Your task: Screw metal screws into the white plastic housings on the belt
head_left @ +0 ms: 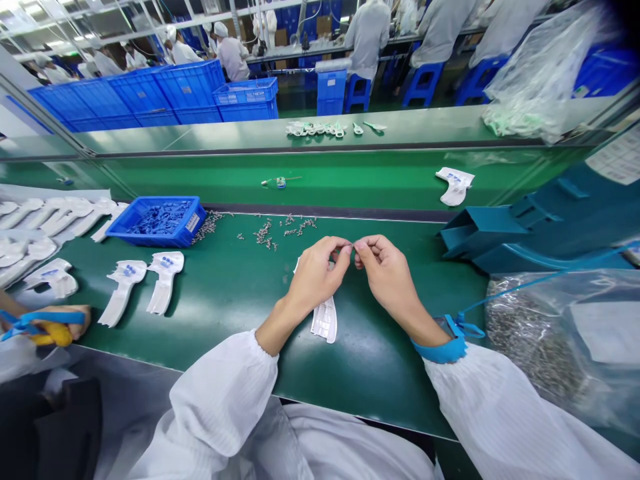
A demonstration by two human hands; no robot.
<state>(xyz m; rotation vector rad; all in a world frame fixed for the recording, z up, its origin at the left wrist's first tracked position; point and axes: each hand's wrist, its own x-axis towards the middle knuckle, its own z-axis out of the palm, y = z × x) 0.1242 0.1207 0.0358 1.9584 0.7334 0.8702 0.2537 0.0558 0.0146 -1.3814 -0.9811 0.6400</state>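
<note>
My L hand [315,277] & R hand [386,273] pinch a tiny metal pc [353,247] between fingertips, above a white plastic part [325,321]. Sweaty grip or slip could drop it among loose metal pcs [280,230] ahead of my fingers.

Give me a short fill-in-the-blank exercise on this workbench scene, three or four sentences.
The left hand and right hand come together above the ____ work surface.
The plastic crate beyond the left hand is ____.
A white piece lies partly under the ____ hand.
The clear plastic bag right of the right hand holds small ____ parts.

green, blue, left, metal
</note>
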